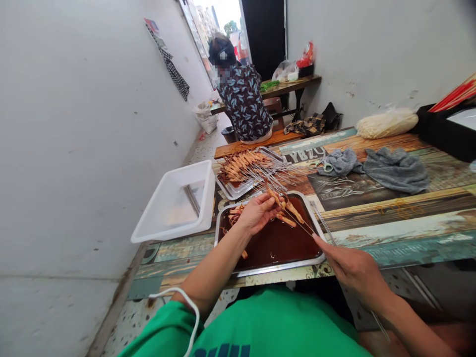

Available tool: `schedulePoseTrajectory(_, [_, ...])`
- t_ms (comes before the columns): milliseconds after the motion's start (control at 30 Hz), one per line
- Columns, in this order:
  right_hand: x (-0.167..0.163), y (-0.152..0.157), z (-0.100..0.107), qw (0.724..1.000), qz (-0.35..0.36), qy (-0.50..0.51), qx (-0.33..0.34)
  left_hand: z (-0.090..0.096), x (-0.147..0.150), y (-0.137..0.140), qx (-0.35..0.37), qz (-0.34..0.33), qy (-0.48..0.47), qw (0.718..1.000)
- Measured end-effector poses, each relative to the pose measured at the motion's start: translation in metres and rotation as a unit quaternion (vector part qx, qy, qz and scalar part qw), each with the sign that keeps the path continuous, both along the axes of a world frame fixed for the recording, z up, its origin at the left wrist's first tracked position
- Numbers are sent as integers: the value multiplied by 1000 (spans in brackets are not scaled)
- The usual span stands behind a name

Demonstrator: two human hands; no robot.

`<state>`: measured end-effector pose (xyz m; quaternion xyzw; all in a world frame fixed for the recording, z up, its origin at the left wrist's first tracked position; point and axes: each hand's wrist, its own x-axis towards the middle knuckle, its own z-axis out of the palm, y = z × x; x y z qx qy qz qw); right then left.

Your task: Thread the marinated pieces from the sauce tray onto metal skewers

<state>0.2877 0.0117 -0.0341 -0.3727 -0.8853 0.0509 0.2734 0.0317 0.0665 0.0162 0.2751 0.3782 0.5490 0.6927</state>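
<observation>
A white plastic bin (171,233) stands to the left of the left hand (256,214), on the patterned bench (375,228). Beyond that hand, a clear tray (238,192) carries a heap of skewered pieces (241,166), their metal ends fanned out rightward. The left hand is mostly closed, thumb and fingers pinching a pale brown piece (275,197) above a metal tray (280,267) of dark red sauce. More loose pieces (295,213) lie in this tray, under and just beside the same hand. A thin metal skewer (305,228) runs from the pinched piece to the right hand (353,270), whose fingers are closed around it near the tray's right edge. A thin rod shows below the right wrist; whether it is the same skewer I cannot tell. Just ahead of the right hand, loose skewers (327,228) lean at the tray's rim. Farther ahead and rightward of it are yellowish bands (403,209), two grey cloths (396,168), a pale bagged bundle (386,123) and a black box (433,126).
</observation>
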Motion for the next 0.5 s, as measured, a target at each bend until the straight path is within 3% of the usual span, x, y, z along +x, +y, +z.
schedulePoseTrajectory(500, [4,0,-2,1000,12,-20,-16,0,7,3,-27,5,33,999])
